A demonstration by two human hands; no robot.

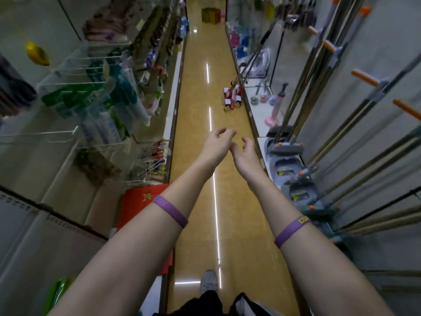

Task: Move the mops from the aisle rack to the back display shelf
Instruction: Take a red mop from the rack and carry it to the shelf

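Both my arms reach forward over the aisle floor, each with a purple wristband. My left hand [216, 144] and my right hand [247, 150] are close together, fingers loosely curled and apart, holding nothing. Several mops with grey heads and long metal handles [319, 137] stand in the rack on the right, orange-tipped at the top. Further down the aisle, red-and-white mop heads [232, 98] rest on the floor, their handles leaning against the right shelf.
Shelves line both sides of the narrow tan-floored aisle [205, 65]. Wire hooks with packaged goods [95, 96] jut out on the left. A pink plunger [276, 108] stands on the right shelf. A green-red box [210, 14] sits at the far end. My shoe [208, 281] is below.
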